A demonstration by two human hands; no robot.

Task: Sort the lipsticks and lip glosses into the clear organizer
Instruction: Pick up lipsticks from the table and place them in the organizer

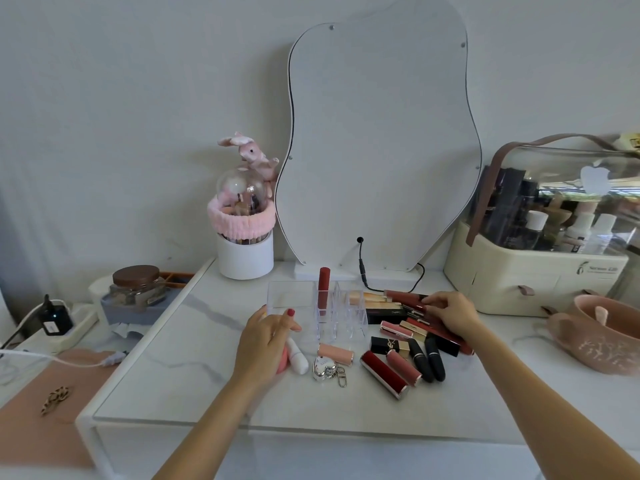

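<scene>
Silver keychain (325, 368) before clear organizer (317, 308), lipstick pile (412, 341) rightward.

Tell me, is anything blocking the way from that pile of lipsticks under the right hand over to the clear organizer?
Nothing visible does. The right hand rests on the pile of lipsticks, which lies directly right of the clear organizer. The organizer's slots open upward, and only one red lipstick stands in them; the rest look free.

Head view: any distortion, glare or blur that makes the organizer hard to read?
Head view: wide-angle bowing curves the tabletop edges; light is soft and even, shadows faint; the clear organizer blends into the white marble, dividers barely legible; glare streaks the storage case lid; focus is mildly soft throughout.
</scene>
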